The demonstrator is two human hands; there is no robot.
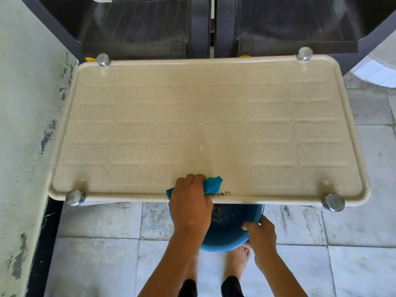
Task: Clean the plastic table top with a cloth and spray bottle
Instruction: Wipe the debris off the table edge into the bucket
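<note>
Left hand: our left hand is curled tight around the blue cloth and presses it down at the near edge of the desk.
Cloth: it sits bunched up under our fingers, right beside the little pile of crumbs. Part of it hangs over the rim.
Desk: most of the top looks bare and dull. The raised rim runs all around, so crumbs could get stuck against it and not fall off.
Crumbs: they lie on the near rim, just right of the cloth. If we push too fast, we think they could fly past the bowl and land on the floor.
Bowl: the blue bowl waits just under the desk edge, below the crumbs. Some bits are in it already.
Right hand: our right hand grips the bowl's rim, thumb over the edge. If it tips or slides away, the bits could spill out near our bare feet.
Spray bottle: we cannot see it anywhere, so the wet wipe may be left to do.
</note>
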